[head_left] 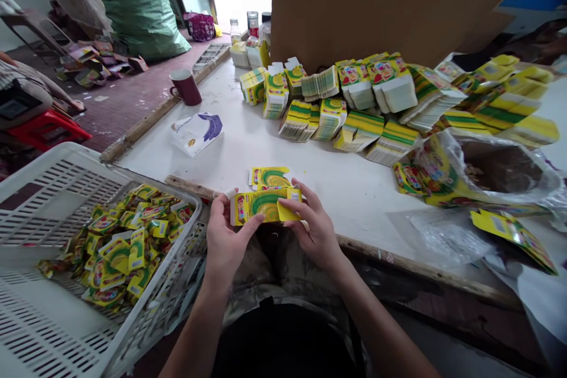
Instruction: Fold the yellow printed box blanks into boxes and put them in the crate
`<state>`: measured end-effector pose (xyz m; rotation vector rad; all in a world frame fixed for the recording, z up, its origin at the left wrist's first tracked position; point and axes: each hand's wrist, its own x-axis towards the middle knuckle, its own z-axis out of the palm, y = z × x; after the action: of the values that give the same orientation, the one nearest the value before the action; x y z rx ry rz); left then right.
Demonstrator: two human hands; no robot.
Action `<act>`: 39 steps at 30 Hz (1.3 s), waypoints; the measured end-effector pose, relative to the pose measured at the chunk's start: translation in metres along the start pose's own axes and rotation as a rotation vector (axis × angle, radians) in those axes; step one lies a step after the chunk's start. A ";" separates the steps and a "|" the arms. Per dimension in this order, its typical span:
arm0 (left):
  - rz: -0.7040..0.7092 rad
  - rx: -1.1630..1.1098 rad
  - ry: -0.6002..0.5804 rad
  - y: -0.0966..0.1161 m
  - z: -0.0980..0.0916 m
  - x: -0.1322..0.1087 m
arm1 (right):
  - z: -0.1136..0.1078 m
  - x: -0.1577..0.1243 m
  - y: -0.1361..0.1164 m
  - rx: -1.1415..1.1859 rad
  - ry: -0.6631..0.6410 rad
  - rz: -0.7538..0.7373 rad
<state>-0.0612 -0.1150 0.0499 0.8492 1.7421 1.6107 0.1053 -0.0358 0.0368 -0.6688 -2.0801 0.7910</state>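
Both my hands hold a small yellow and green crayon box (254,205) above the table's front edge. My left hand (229,230) grips its left end, thumb across the front. At the right end, the fingers of my right hand (312,224) pinch the box by its yellow end flap. Just behind it, a few flat box blanks (268,178) lie on the white table (239,147). Several stacks of flat yellow boxes (354,127) stand in rows farther back. To my left, a white plastic basket (66,156) holds many small yellow boxes (128,254).
A white and purple tissue pack (196,133) and a maroon mug (186,87) stand at the table's left. An open plastic-lined carton (447,171) is at the right. Bottles (252,15) stand at the back. A person sits on a red stool (48,129) at far left.
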 end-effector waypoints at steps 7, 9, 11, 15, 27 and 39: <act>-0.116 -0.218 -0.015 0.007 0.000 0.003 | -0.002 0.000 0.001 -0.101 -0.052 -0.070; -0.152 -0.271 0.010 0.006 0.000 0.004 | -0.004 -0.001 0.002 -0.116 -0.120 -0.082; -0.174 -0.317 0.024 0.006 0.000 0.004 | -0.006 -0.002 0.003 -0.105 -0.187 -0.084; -0.175 -0.375 0.007 0.010 0.002 0.004 | -0.007 -0.003 0.001 -0.013 -0.196 -0.026; -0.184 -0.499 0.039 0.006 0.012 0.004 | -0.003 0.002 0.005 0.087 -0.100 -0.005; -0.135 -0.426 0.040 0.000 0.018 -0.006 | 0.009 -0.007 0.000 -0.037 -0.130 0.021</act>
<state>-0.0433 -0.1083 0.0487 0.4869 1.3718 1.8227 0.1021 -0.0434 0.0294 -0.6759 -2.2124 0.8291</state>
